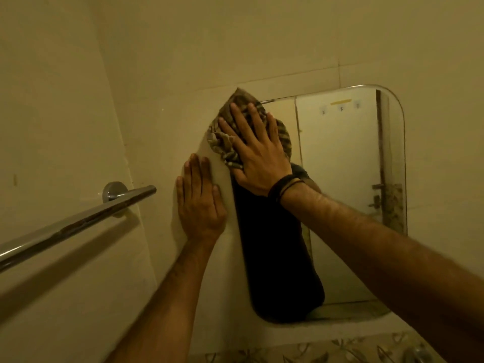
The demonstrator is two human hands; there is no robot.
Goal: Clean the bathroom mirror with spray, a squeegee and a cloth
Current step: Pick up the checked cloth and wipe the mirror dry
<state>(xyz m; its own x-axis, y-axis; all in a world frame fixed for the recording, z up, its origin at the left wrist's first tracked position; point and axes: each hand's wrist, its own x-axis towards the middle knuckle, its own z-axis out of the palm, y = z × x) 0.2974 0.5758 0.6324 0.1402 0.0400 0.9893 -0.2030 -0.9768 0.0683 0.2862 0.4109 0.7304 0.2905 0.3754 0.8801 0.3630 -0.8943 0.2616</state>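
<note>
1. I look at a bathroom corner with plain cream wall tiles (183, 48) under dim yellow light; a chrome towel bar (78, 224) is fixed on the left wall, and a patterned tile border (340, 349) runs along the bottom.
2. The rounded rectangular frameless mirror (353, 166) hangs on the wall in front of me. It reflects a dark shape low on its left side and a door with a latch on its right.
3. My right hand (256, 155) lies flat, fingers straight and spread, and presses a crumpled brown patterned cloth (227, 142) on the upper left corner of the mirror. The cloth lies over the mirror edge and partly on the tile.
4. My left hand (200, 203) rests flat and relaxed on the wall just beside the left edge of the mirror, holding nothing; I judge it only steadies me.
5. I judge the work is in the cloth step, wiping edges. No spray bottle and no squeegee are in view, so I cannot tell if those steps are finished.
6. The right part of the glass looks quite clear. The bottom edge seems dull, so it may be left to wipe.
</note>
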